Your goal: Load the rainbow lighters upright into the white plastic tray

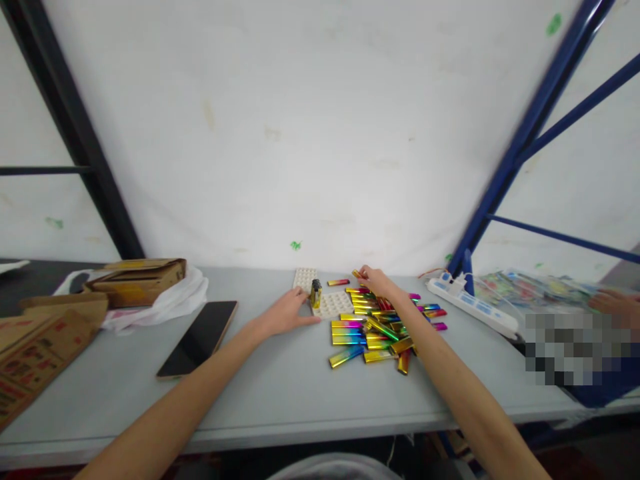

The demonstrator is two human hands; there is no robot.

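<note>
Metallic coloured cases are spread in a loose pile on the grey desk, mostly in front of the right forearm and partly hidden by it. Beside the pile, a near white tray with rows of raised cells is placed, and a far white tray is seen behind it, closer to the wall. At the left edge of the near tray, a small gold group with dark tops is stood upright; how many pieces are in it cannot be counted. Most of the near tray's visible surface is left bare, and many cases are left lying, so the work is judged to be at an early stage. One single case is laid apart, just behind the near tray.

The left hand is held low beside the upright group, with the thumb spread wide from the fingers; nothing is seen gripped in it, and whether the group is touched cannot be told. By the right hand, a gold-and-red case appears to be pinched narrowly at the fingertips, behind the pile.
</note>
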